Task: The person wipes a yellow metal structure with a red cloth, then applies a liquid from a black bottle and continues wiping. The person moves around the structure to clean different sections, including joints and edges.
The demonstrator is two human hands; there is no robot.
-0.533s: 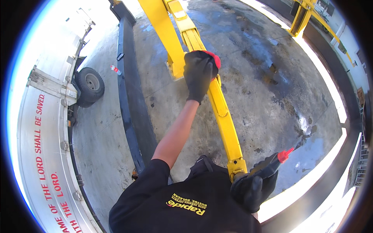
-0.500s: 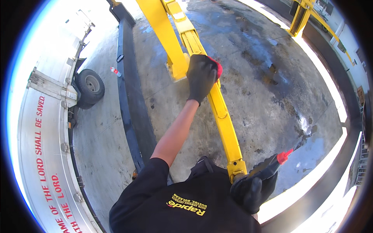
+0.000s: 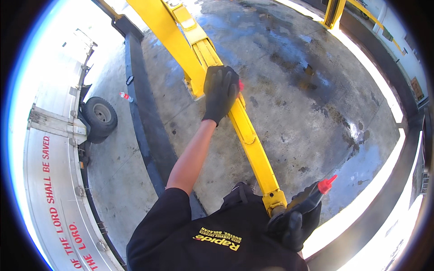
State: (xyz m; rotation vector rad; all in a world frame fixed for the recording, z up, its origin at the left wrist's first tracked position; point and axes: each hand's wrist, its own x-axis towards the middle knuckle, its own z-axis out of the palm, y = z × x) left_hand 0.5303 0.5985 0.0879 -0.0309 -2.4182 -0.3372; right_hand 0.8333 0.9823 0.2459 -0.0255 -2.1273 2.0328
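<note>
Currently, the yellow arm (image 3: 251, 142) is covered partway along by the gloved left hand (image 3: 220, 92); its near end is reached just beside the right hand (image 3: 296, 228). Compared with a moment earlier, the view is swung slightly and less of the red piece (image 3: 241, 86) is shown past the left fingers, so the arm appears still pressed at much the same stretch. The left fingers are curled closed over that piece, cloth perhaps; how tightly cannot be told. A red-tipped bottle (image 3: 323, 187) is gripped by the right fingers, its nozzle pointed away from the arm.

Left of the arm's upper part, a yellow post (image 3: 169, 31) is set close, so room on that side is limited. Farther left of the arm, a dark strip (image 3: 151, 122) is laid along the floor (image 3: 289, 113), with a small bottle (image 3: 126, 96) at its edge and a truck wheel (image 3: 100, 115) beyond. Right of the arm, the floor is stained. The surface under the left hand is hidden.
</note>
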